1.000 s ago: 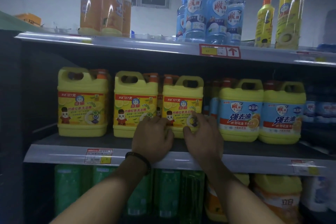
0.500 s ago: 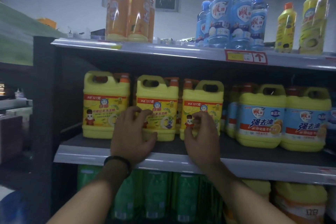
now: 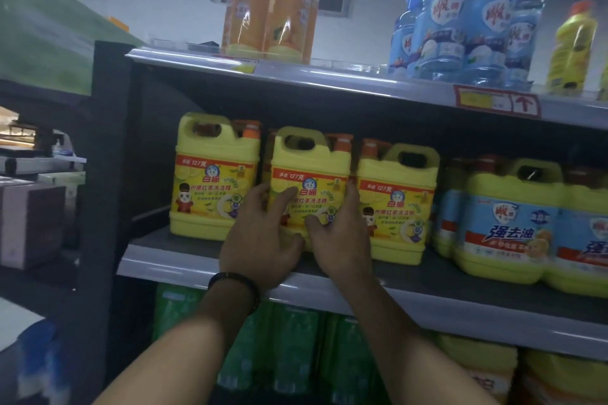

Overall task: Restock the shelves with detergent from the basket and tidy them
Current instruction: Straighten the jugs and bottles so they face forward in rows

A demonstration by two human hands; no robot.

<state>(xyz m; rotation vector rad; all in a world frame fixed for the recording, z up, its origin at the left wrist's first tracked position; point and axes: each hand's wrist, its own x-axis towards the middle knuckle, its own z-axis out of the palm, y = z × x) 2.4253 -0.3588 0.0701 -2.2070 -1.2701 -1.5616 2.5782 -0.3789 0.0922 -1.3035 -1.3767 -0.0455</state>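
Three yellow detergent jugs with yellow-and-red labels stand in a row on the middle shelf (image 3: 184,268). The middle jug (image 3: 311,171) sits slightly forward of the left jug (image 3: 215,174) and the right jug (image 3: 399,200). My left hand (image 3: 260,240) presses on the middle jug's lower left front and side. My right hand (image 3: 339,240) clasps its lower right side, fingers in the gap beside the right jug. Both hands grip this jug from either side. The basket is out of view.
Yellow jugs with blue labels (image 3: 506,223) fill the shelf's right part. On the top shelf stand orange bottles (image 3: 273,0), blue bottles (image 3: 467,23) and a yellow bottle (image 3: 572,46). Green bottles (image 3: 289,348) sit on the lower shelf. A dark upright post (image 3: 105,148) bounds the left end.
Both hands have shifted left from the right jug onto the middle jug and closed around its sides. The view has swung left and nearer to the shelf.
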